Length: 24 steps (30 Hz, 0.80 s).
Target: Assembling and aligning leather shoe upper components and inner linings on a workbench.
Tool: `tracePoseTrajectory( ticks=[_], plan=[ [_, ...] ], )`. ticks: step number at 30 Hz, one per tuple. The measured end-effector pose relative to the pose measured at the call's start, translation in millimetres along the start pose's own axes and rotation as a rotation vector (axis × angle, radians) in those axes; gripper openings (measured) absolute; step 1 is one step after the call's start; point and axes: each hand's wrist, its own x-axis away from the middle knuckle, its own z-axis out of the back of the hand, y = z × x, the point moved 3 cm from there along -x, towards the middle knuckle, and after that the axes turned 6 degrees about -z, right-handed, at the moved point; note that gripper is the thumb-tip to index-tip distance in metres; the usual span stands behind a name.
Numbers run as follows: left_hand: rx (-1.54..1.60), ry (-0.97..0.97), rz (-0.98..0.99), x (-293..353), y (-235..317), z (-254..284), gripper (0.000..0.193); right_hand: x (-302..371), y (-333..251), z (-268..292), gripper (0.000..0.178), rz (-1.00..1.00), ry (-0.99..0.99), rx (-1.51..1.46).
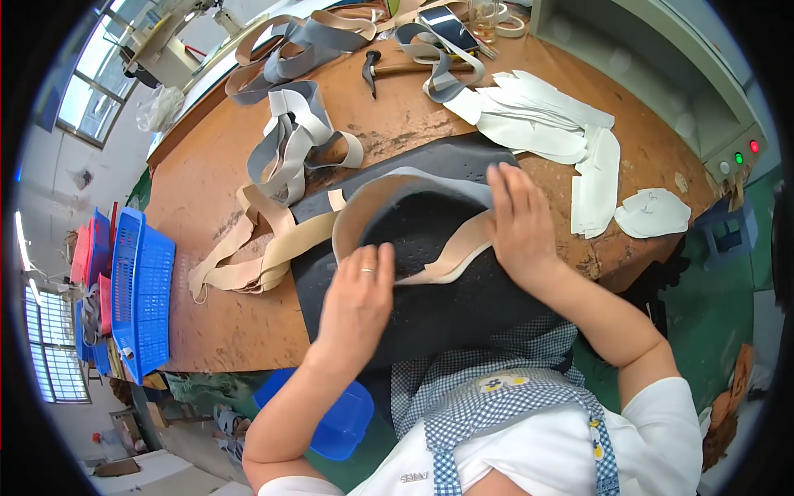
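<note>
A curved strip (397, 180), grey-blue on one side and tan on the other, bends in an open loop over a black mat (447, 306). My left hand (356, 302), a ring on one finger, closes on the loop's near left part; its thumb is hidden. At the right bend, my right hand (523, 227) lies over the strip with its fingers fairly straight and close together, gripping it. Between the hands, the strip's near end shows tan with a pale edge. Beside my left hand, several tan strips (273, 263) lie in a tangle, partly on the mat.
Coiled grey and white strips (289, 149) lie at the far left, near a hammer (372, 73). White cut pieces (538, 120) are spread at right. A grey box (662, 91) with lit buttons borders the table (198, 331). Blue baskets (142, 289) stand at left.
</note>
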Motion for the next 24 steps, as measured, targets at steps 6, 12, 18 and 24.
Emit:
tracePoseTrajectory(
  ticks=[6,12,18,24],
  plan=[
    [0.157,0.219,-0.266,-4,60,-22,0.042,15,-29,20,0.038,0.461,-0.023,-0.360],
    [0.225,0.395,-0.170,9,63,-31,0.031,19,-18,14,0.024,0.600,-0.256,-0.579],
    [0.230,0.461,-0.067,26,65,-40,0.028,23,-30,18,0.026,0.808,-0.240,-0.435],
    [0.334,0.527,-0.002,29,56,-44,0.030,17,-39,19,0.015,0.893,-0.158,-0.398]
  ],
)
